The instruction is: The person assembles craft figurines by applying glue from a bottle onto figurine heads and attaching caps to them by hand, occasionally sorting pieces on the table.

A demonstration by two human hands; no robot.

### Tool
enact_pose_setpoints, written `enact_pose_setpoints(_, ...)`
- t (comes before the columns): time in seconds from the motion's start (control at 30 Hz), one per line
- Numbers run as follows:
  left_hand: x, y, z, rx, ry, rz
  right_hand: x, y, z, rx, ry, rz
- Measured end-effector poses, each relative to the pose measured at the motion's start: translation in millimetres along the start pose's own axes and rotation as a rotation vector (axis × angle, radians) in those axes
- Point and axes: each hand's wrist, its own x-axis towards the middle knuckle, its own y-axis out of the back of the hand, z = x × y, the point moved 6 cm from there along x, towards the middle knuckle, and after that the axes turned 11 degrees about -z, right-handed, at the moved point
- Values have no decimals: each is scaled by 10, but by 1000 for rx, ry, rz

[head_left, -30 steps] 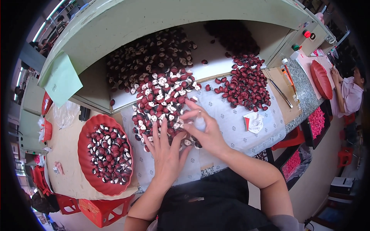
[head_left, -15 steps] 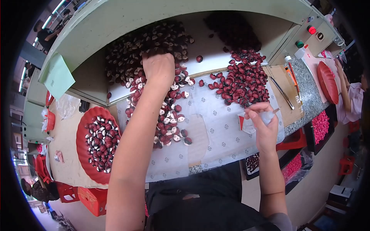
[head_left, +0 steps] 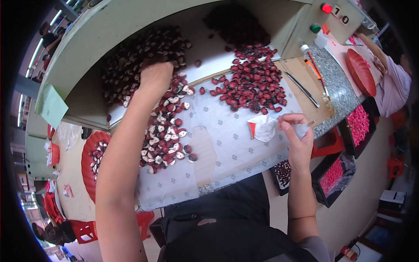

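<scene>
My left hand [head_left: 157,78] reaches into the mouth of the cabinet, over a big pile of small dark red and white pieces [head_left: 168,142] that spills out onto the paper. Its fingers are hidden behind the hand and in shadow, so their grip does not show. My right hand [head_left: 299,144] is closed around a small translucent squeeze bottle [head_left: 302,129] with a thin tip, held above the paper's right side. Beside that hand lies a crumpled white scrap [head_left: 264,128] with a red edge. Farther off spreads a heap of dark red pieces [head_left: 255,87].
A red scalloped tray [head_left: 89,174] holding similar pieces stands at left, partly behind my forearm. Tweezers [head_left: 302,89], an orange-handled tool [head_left: 314,72] and a white bottle [head_left: 321,40] lie at right. Black trays of pink pieces [head_left: 358,124] sit lower right. Another person's arm [head_left: 375,50] shows beyond.
The view has shifted, so the table's things appear farther left. My left hand stays at the pile inside the cabinet. My right hand still holds the bottle, now to the right of the white scrap.
</scene>
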Motion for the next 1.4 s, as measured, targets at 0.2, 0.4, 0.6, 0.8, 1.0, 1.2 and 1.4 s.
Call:
enact_pose_setpoints(0.2, -186, 75, -19, 23, -95, 195, 39, -88, -77, -354, 61, -115)
enact_pose_setpoints(0.4, -366, 288, -48, -249, -137, 447, -66, -544, -89, -829, 365, -403)
enact_pose_setpoints(0.6, -221, 115, -97, -278, -35, 108, -73, -637, -48, -1029, 416, -407)
enact_pose_setpoints(0.8, -76, -39, -41, -42, -62, 102, -31, -532, -15, -853, 378, -391)
enact_pose_setpoints(1.0, -158, 128, -255, -506, -115, 167, -14, -38, -254, -725, 443, -78)
enact_pose_setpoints(1.2, -600, 160, 445, -691, -427, 38, 275, 728, -254, -829, 317, 253)
enact_pose_setpoints(1.4, -931, -63, 758, -576, -525, -184, 619, 798, -141, -1078, 241, 51)
